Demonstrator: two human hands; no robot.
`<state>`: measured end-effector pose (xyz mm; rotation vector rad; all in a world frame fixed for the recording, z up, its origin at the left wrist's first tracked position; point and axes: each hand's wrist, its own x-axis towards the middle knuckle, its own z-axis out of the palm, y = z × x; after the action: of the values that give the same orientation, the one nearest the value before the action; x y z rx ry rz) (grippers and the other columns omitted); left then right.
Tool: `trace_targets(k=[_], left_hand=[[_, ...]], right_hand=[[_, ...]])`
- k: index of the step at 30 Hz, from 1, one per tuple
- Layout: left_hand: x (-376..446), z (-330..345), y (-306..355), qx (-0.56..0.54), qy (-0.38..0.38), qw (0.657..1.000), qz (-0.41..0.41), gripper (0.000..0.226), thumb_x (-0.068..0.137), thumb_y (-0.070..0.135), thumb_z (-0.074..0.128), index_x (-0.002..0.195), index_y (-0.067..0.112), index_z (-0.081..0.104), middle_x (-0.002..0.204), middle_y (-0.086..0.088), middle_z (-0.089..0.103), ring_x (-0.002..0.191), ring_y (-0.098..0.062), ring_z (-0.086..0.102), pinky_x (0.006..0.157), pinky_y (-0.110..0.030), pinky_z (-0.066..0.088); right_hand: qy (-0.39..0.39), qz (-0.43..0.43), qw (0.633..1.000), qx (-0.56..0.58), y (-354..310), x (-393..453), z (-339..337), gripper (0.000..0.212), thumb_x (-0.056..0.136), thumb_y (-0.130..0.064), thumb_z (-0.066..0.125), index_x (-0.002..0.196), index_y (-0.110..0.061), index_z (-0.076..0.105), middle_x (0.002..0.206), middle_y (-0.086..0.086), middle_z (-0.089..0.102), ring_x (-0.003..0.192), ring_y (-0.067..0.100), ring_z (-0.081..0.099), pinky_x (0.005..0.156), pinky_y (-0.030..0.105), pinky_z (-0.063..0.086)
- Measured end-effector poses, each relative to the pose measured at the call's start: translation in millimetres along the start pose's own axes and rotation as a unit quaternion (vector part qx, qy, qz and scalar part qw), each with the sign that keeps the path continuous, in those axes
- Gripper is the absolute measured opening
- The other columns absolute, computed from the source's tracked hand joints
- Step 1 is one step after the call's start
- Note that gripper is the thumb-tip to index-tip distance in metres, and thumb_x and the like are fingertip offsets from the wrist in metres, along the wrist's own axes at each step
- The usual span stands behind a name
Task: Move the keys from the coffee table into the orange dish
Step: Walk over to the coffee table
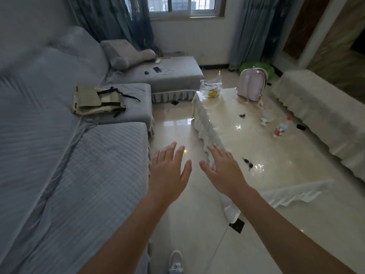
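Observation:
A small bunch of dark keys (248, 163) lies on the glossy cream coffee table (246, 135), near its front left part. My right hand (222, 170) hovers open, palm down, over the table's left edge, a short way left of the keys. Over the floor between sofa and table, my left hand (170, 171) is spread open and holds nothing. A second small dark object (242, 115) lies farther back on the table; I cannot tell what it is. No orange dish is in view.
A grey sofa (69, 155) runs along the left, with a beige bag (98, 101) on it. On the table stand a clear plastic bag (211, 89), a pink backpack (251, 86) and a tilted bottle (282, 127). A covered bench (320, 115) is at the right.

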<state>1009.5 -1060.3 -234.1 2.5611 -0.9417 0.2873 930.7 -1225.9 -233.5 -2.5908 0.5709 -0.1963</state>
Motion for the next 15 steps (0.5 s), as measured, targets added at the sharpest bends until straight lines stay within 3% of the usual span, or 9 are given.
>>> trace_targets(k=[6,15], left_hand=[[96.5,21.8,-26.7,-0.014,-0.01,0.999,0.051,0.052,0.097,0.047,0.031,0.138,0.018,0.043,0.147,-0.011,0.045,0.136,-0.026,0.038,0.114,-0.048,0.024],[213.4,72.4,-2.2,-0.029,-0.031,0.991,0.124,0.05,0.097,0.044,0.035,0.136,0.016,0.048,0.143,-0.012,0.049,0.131,-0.028,0.044,0.112,-0.047,0.028]], right_hand=[[0.028,0.034,0.999,-0.004,-4.4,81.5,-8.9,0.064,0.096,-0.053,0.042,0.152,-0.023,0.032,0.159,0.003,0.031,0.146,0.025,0.027,0.116,0.044,0.025],[0.073,0.081,0.994,0.001,40.9,172.7,-31.3,0.062,0.096,-0.051,0.045,0.15,-0.021,0.036,0.159,0.004,0.032,0.145,0.023,0.027,0.116,0.042,0.026]])
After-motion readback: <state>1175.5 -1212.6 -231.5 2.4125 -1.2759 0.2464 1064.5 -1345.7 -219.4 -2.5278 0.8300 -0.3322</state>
